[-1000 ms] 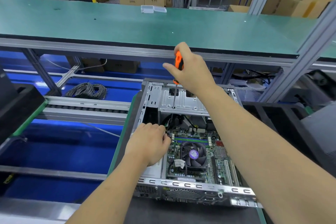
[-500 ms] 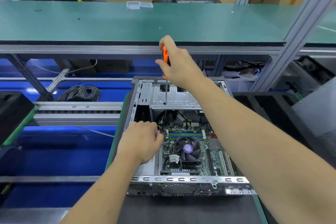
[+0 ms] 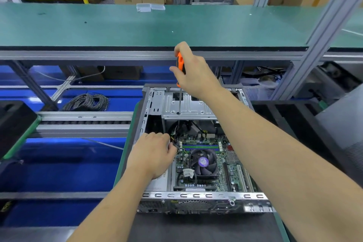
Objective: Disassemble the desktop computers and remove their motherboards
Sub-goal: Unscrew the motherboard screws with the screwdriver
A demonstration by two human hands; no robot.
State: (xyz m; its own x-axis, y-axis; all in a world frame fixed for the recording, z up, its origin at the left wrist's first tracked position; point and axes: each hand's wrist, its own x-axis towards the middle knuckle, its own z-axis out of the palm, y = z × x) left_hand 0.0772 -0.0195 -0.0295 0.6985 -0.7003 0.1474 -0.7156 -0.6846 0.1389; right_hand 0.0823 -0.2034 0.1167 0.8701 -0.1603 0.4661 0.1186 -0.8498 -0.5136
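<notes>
An open desktop case [image 3: 196, 198] lies on its side before me, its green motherboard [image 3: 225, 173] and dark CPU fan [image 3: 203, 162] exposed. My right hand [image 3: 193, 72] grips an orange-handled screwdriver [image 3: 179, 63] held upright; its thin shaft runs down through a hole in the silver drive bracket [image 3: 188, 106]. My left hand [image 3: 152, 155] rests inside the case at the board's left edge, fingers curled at the cable bundle [image 3: 176, 129]; what the fingertips hold is hidden.
A long green workbench [image 3: 137, 25] spans the back, with small clear plastic boxes [image 3: 150, 7] on it. A coil of grey cable [image 3: 87, 101] lies lower left beyond a roller conveyor [image 3: 82, 122]. A black block [image 3: 13, 122] sits at left, dark trays [image 3: 294, 116] at right.
The view has shifted slightly. Both hands keep their places, the screwdriver still upright over the drive bracket.
</notes>
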